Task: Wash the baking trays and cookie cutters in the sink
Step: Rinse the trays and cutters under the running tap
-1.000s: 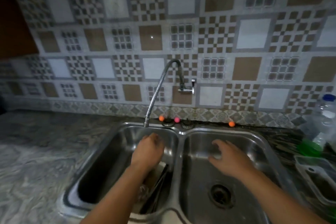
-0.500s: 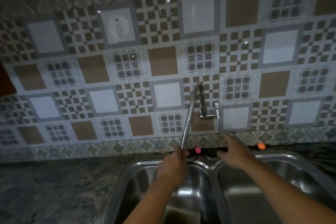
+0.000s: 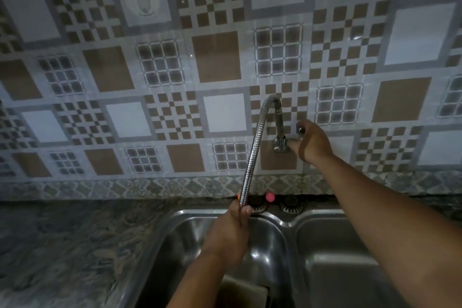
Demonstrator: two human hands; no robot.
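Note:
A flexible metal faucet hose [image 3: 255,147] arcs down from a wall fitting [image 3: 280,144] over the left basin of a steel double sink [image 3: 290,220]. My left hand [image 3: 228,231] grips the hose's lower end above that basin. My right hand [image 3: 311,144] is up at the wall, fingers curled on the tap handle [image 3: 300,130]. A pale tray edge [image 3: 240,290] shows low in the left basin, mostly hidden by my forearm. No cookie cutters are visible.
A patterned tile wall [image 3: 220,57] rises behind the sink. A marbled grey counter [image 3: 70,245] lies to the left. Small pink [image 3: 270,197] and orange balls sit on the sink's back ledge beside two round fittings [image 3: 288,205].
The view tilted up toward the wall. My left hand rose from the tray to take the hose end. My right hand left the right basin and rose to the tap handle.

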